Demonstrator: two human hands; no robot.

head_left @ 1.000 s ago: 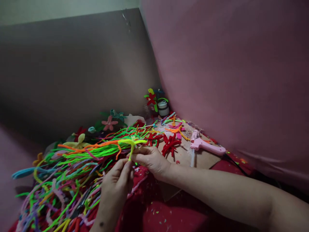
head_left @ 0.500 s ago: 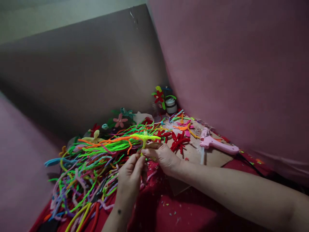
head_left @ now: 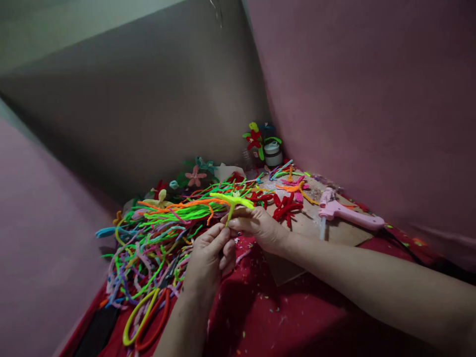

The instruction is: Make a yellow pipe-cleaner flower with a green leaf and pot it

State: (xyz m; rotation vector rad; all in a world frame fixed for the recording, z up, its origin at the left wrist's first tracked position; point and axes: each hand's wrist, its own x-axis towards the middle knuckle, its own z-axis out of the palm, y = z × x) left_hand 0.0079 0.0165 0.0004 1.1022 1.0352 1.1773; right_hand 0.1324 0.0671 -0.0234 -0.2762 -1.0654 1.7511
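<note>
Both my hands pinch a yellow-green pipe-cleaner flower (head_left: 232, 201) over a red cloth (head_left: 267, 317). My left hand (head_left: 210, 260) closes its fingertips on the lower end of the stem. My right hand (head_left: 256, 225) grips the stem just under the spread petals. A big heap of loose pipe cleaners (head_left: 159, 233) in many colours lies right behind and left of my hands.
A pink glue gun (head_left: 347, 212) lies on a cardboard sheet (head_left: 316, 230) at the right, with red pipe-cleaner flowers (head_left: 284, 207) beside it. A small white jar (head_left: 273, 153) and a red flower (head_left: 255, 139) stand in the corner. Pink walls close in on both sides.
The view has swung left and down, so everything sits further right in the frame. My hands keep the same hold on the flower.
</note>
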